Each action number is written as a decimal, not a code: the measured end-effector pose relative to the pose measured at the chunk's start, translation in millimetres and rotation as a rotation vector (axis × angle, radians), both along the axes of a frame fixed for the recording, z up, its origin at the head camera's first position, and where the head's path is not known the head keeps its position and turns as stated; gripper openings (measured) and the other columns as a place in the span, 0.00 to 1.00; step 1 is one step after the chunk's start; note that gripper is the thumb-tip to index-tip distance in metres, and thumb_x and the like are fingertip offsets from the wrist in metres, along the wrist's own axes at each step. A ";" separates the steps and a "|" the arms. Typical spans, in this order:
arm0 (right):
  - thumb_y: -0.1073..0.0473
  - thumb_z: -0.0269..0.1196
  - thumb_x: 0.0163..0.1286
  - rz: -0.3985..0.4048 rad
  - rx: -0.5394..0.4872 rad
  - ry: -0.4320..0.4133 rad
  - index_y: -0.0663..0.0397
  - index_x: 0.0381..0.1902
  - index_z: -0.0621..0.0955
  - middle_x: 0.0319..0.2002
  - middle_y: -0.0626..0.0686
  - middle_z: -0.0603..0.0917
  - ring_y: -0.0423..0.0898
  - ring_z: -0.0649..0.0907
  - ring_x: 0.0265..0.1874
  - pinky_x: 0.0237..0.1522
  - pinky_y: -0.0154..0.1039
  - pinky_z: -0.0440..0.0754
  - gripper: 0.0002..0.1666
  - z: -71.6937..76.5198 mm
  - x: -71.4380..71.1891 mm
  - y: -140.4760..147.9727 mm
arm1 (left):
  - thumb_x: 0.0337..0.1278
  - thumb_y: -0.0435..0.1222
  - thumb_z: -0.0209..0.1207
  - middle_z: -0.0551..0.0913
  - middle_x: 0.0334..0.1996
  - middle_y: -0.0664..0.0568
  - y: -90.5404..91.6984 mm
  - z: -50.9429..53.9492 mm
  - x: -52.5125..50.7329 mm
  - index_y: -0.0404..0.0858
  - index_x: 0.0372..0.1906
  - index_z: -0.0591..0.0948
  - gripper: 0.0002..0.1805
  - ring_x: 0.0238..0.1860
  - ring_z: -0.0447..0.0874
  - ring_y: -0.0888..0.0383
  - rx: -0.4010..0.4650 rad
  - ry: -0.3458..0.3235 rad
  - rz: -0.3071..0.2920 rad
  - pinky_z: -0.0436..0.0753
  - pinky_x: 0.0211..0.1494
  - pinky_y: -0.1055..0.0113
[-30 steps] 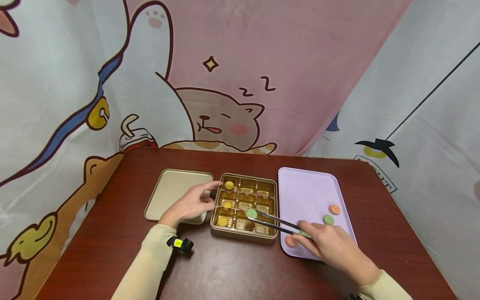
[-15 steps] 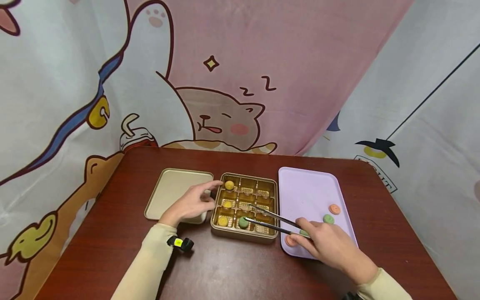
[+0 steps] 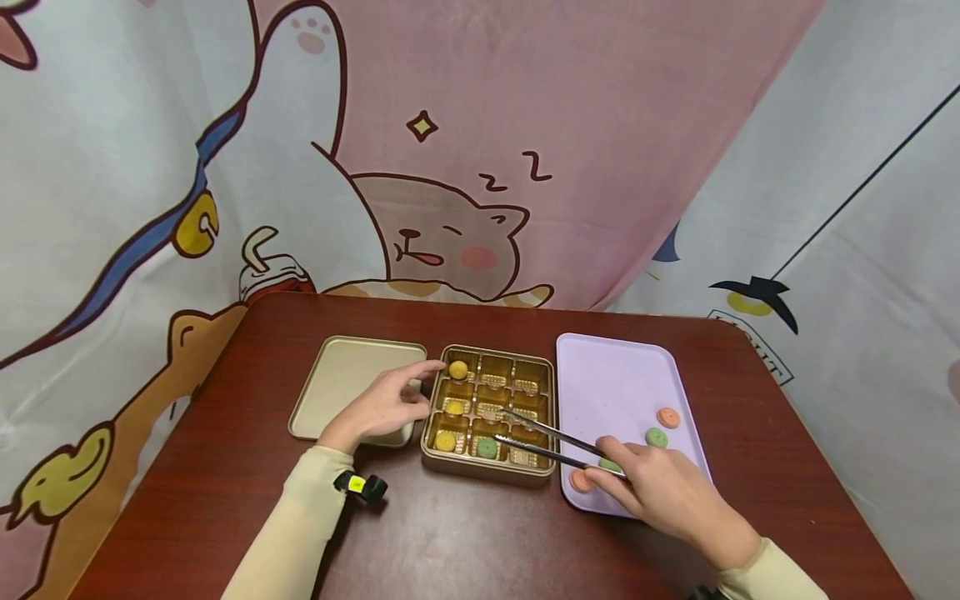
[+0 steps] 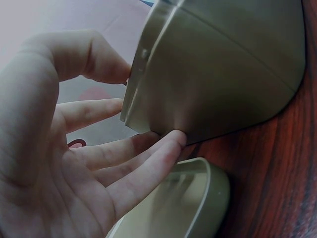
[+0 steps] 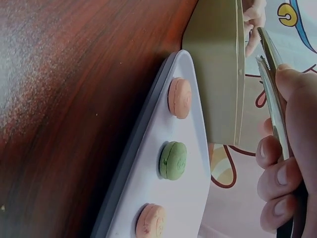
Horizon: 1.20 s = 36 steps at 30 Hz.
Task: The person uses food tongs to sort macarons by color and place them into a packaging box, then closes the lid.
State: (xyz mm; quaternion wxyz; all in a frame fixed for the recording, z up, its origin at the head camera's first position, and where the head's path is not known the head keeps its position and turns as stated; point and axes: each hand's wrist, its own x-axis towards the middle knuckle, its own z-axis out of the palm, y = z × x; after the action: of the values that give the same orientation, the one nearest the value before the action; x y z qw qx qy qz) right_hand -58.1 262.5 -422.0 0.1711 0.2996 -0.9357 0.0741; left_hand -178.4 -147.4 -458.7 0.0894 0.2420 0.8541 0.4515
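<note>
My right hand (image 3: 671, 492) grips black-and-silver tongs (image 3: 551, 454), whose tips stand apart above the gold tin (image 3: 487, 475). Just under the tips, a green macaron (image 3: 487, 448) lies in the front middle compartment. Three yellow macarons, among them one at the front (image 3: 446, 442), fill the left column, one per compartment. With fairly straight fingers, my left hand (image 3: 382, 406) touches the tin's left side; the left wrist view shows fingertips against the tin wall (image 4: 223, 74). In the right wrist view, the tong tips (image 5: 262, 44) are apart with nothing between them.
Right of the tin lies a lilac tray (image 3: 611, 375) with several macarons, including an orange one (image 3: 668, 417) and a green one (image 3: 656, 437). My right hand and the tongs partly cover others. A beige lid (image 3: 352, 375) lies left of the tin, partly under my left hand.
The green macaron has left the tongs, dropped into the front middle compartment and settled flat. The tong tips have spread apart. My left hand has stayed at the tin's side.
</note>
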 end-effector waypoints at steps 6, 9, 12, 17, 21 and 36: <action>0.41 0.72 0.66 -0.034 0.007 -0.010 0.37 0.40 0.77 0.19 0.31 0.63 0.29 0.64 0.17 0.16 0.32 0.66 0.16 0.9 3.0 4.5 | 0.54 0.31 0.63 0.79 0.66 0.35 0.2 -0.2 -0.3 0.45 0.77 0.71 0.41 0.54 0.88 0.46 -0.006 -0.005 0.000 0.84 0.61 0.48; 0.40 0.72 0.66 -0.052 0.017 -0.016 0.37 0.40 0.78 0.19 0.32 0.63 0.29 0.64 0.18 0.16 0.31 0.65 0.16 1.3 3.7 7.6 | 0.54 0.31 0.63 0.79 0.66 0.35 -0.2 -0.1 -0.8 0.45 0.77 0.71 0.40 0.54 0.88 0.45 -0.012 -0.004 0.003 0.83 0.62 0.47; 0.40 0.72 0.66 -0.056 0.020 -0.012 0.38 0.40 0.79 0.20 0.32 0.63 0.30 0.64 0.18 0.16 0.31 0.64 0.16 1.6 4.4 11.0 | 0.54 0.31 0.63 0.78 0.66 0.35 -0.3 0.3 -0.9 0.45 0.77 0.71 0.40 0.55 0.88 0.45 -0.012 -0.003 0.003 0.83 0.62 0.47; 0.42 0.73 0.65 -0.041 0.000 0.022 0.39 0.40 0.78 0.21 0.32 0.63 0.29 0.63 0.17 0.16 0.31 0.63 0.17 1.8 6.4 17.3 | 0.54 0.31 0.63 0.78 0.66 0.34 0.3 1.4 0.1 0.45 0.77 0.71 0.41 0.55 0.88 0.46 -0.012 -0.009 0.003 0.84 0.61 0.47; 0.42 0.74 0.64 -0.027 -0.028 0.045 0.38 0.37 0.76 0.21 0.30 0.61 0.27 0.61 0.17 0.17 0.28 0.60 0.17 1.5 7.3 22.8 | 0.55 0.31 0.63 0.78 0.67 0.34 0.7 1.8 0.4 0.45 0.77 0.71 0.41 0.56 0.87 0.44 -0.013 -0.012 0.002 0.84 0.62 0.46; 0.44 0.77 0.59 -0.111 -0.029 0.062 0.38 0.37 0.78 0.20 0.28 0.64 0.27 0.62 0.18 0.17 0.28 0.61 0.18 -1.4 21.2 56.9 | 0.54 0.31 0.63 0.79 0.66 0.35 0.7 2.2 0.8 0.46 0.77 0.72 0.40 0.55 0.87 0.45 -0.007 -0.016 0.006 0.84 0.60 0.47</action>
State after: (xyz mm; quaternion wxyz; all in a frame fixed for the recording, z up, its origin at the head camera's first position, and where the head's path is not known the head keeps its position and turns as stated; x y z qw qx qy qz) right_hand -37.0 319.4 -423.4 0.2080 0.2467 -0.9440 0.0689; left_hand -177.5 -146.7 -456.6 0.0956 0.2354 0.8556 0.4509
